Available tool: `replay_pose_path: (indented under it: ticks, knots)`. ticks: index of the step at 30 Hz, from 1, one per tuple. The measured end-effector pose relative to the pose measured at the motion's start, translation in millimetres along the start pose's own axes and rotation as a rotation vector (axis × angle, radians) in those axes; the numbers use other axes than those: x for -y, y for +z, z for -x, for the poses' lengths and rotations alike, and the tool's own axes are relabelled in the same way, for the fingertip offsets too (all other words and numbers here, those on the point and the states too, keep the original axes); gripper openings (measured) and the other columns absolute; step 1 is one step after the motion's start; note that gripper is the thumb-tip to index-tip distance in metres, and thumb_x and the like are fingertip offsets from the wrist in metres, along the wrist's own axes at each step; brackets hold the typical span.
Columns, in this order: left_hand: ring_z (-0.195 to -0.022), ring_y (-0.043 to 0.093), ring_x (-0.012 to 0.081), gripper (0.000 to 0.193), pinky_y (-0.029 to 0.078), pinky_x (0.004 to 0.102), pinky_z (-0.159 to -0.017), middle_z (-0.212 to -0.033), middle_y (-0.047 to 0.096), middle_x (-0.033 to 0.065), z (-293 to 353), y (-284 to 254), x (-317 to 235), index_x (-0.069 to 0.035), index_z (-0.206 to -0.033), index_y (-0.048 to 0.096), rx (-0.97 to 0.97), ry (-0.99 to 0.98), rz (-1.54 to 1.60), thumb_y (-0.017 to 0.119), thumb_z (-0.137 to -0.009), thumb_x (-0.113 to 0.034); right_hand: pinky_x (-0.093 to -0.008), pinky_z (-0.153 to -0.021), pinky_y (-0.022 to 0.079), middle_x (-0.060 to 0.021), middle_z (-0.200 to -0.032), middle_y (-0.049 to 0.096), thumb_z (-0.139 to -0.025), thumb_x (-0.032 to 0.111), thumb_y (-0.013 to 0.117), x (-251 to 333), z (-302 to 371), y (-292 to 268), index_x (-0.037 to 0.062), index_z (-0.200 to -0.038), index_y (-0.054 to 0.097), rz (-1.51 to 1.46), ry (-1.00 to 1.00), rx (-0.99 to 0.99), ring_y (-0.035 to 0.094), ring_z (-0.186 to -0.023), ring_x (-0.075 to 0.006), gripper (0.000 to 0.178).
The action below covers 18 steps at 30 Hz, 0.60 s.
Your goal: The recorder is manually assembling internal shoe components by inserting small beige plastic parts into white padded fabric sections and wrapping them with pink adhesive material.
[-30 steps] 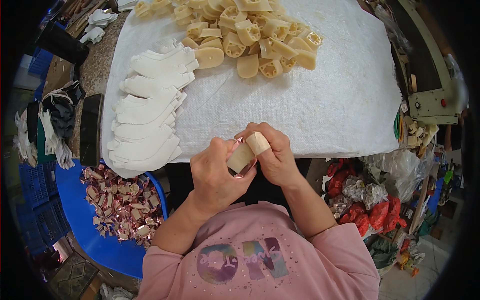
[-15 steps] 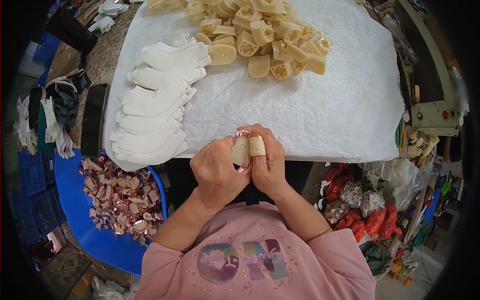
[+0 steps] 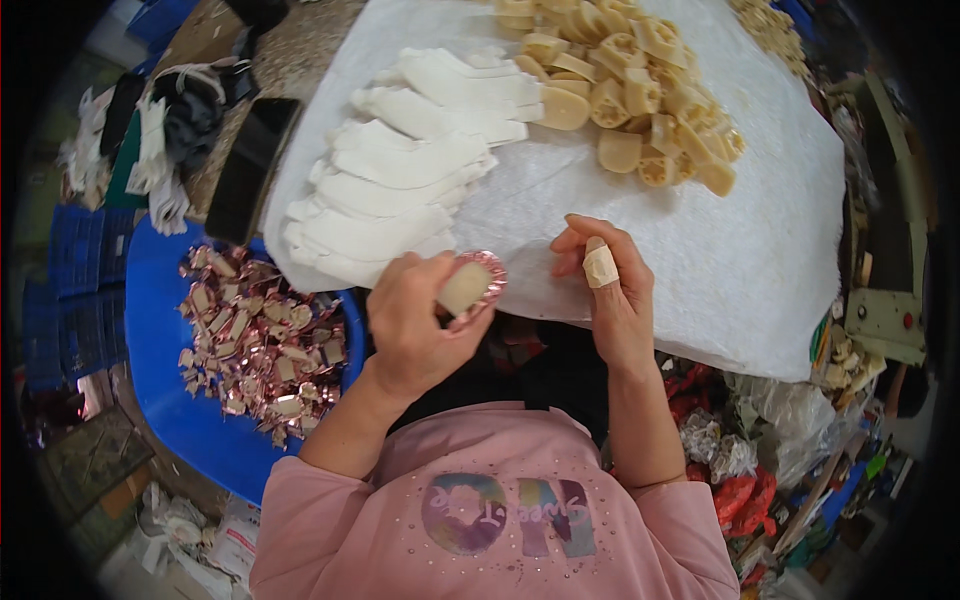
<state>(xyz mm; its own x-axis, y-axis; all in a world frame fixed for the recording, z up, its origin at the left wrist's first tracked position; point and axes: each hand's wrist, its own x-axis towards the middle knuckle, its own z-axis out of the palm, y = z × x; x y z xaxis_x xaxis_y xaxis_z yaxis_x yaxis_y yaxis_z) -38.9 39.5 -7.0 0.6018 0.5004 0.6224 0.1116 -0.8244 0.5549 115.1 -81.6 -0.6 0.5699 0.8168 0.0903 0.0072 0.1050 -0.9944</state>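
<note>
In my left hand point(image 3: 415, 318) is a shoe heel point(image 3: 467, 288) with a beige face and a crinkled shiny pink covering round its rim; fingers and thumb grip it from the left. My right hand point(image 3: 618, 285) is apart from it, near the front edge of the white sheet point(image 3: 750, 290). A strip of beige tape wraps one of its digits, and its fingers are loosely spread with nothing in them. Beyond the left hand lie overlapping white cut pieces point(image 3: 390, 185). Bare cream heels point(image 3: 640, 90), some showing hollow ribbed sides, are heaped farther back.
At my left a blue tub point(image 3: 150, 400) holds many heels in shiny pink covering point(image 3: 265, 345). A dark phone point(image 3: 250, 170) lies beside the sheet, with gloves point(image 3: 150, 150) farther left. Plastic bags point(image 3: 790, 415) and scraps pile up at lower right, below a pale green machine point(image 3: 888, 320).
My hands were together on the covered heel. The right hand has let go and moved right, while the left keeps the heel. The view has turned, shifting the table's contents rightward.
</note>
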Motion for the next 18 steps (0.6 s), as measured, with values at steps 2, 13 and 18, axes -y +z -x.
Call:
replay_pose_path:
  ticks: [2,13,18]
  knots:
    - [-0.076,0.055,0.0203,0.047,0.044,0.0286,-0.07,-0.088,0.055,0.0118,15.5,-18.1,15.8,0.0,-0.105,0.046,-0.063,-0.101,0.073,0.074,-0.067,-0.001,-0.0288,-0.076,0.044,-0.0086,-0.092,0.056,-0.085,-0.001,0.052,-0.4,-6.4,8.3,0.0025,-0.11,0.056,0.174,-0.078,0.005,0.054,-0.085,-0.0175,0.027]
    - [-0.097,0.05,0.0213,0.049,0.042,0.0323,-0.08,-0.109,0.048,0.0135,96.4,-146.4,101.7,-0.002,-0.126,0.044,-0.288,-0.535,-1.258,0.061,-0.081,-0.009,-0.0383,-0.076,0.042,-0.0116,-0.096,0.053,-0.066,-0.006,0.062,-4.0,-30.6,61.2,0.003,-0.1,0.058,0.652,-0.405,0.235,0.047,-0.089,-0.0305,0.035]
    - [-0.078,0.058,0.0135,0.051,0.047,0.0275,-0.07,-0.096,0.06,0.0093,56.9,-93.3,61.9,-0.004,-0.129,0.039,-0.133,-0.866,0.043,0.059,-0.083,-0.007,-0.0394,-0.078,0.04,-0.0104,-0.096,0.053,-0.067,-0.001,0.064,-4.5,-44.4,79.3,0.0037,-0.097,0.06,0.697,-0.438,0.232,0.047,-0.09,-0.0293,0.03]
